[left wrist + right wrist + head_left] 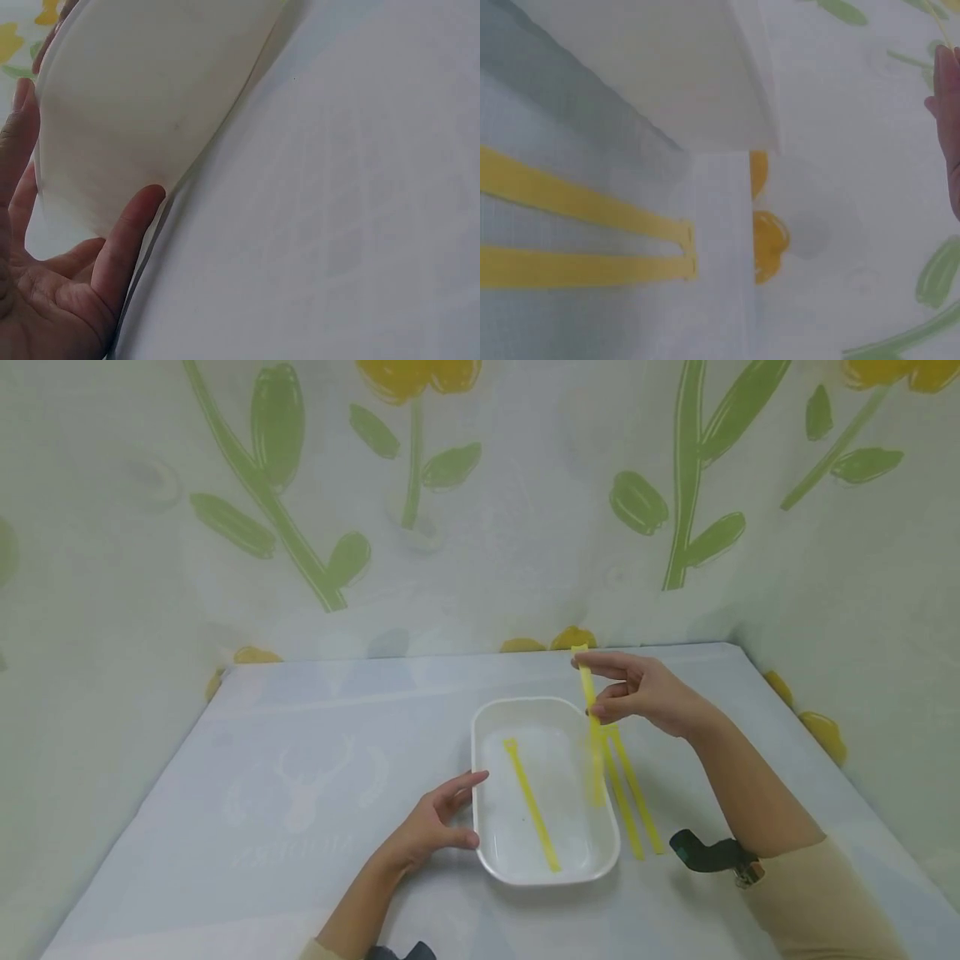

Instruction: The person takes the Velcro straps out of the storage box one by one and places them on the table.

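Beige sleeve [821, 893], foreground; right hand [637, 689], pinching one yellow strip [596, 739] at right rim of white tray [558, 752]; left hand [435, 822], fingers spread wide, touching tray's left side; loosened pinch could drop strip outside, beside two flat strips [634, 787].

The tray [558, 768] looks like smooth, slightly glossy plastic; the yellow strips [534, 806] look smooth and matt; the desk [187, 860] wears matt cloth.

The head view is looking forward, down on the table [315, 718]; closer wrist views are peering from left and right of the tray [555, 760]; head and right-wrist are sharing two strips [577, 270].
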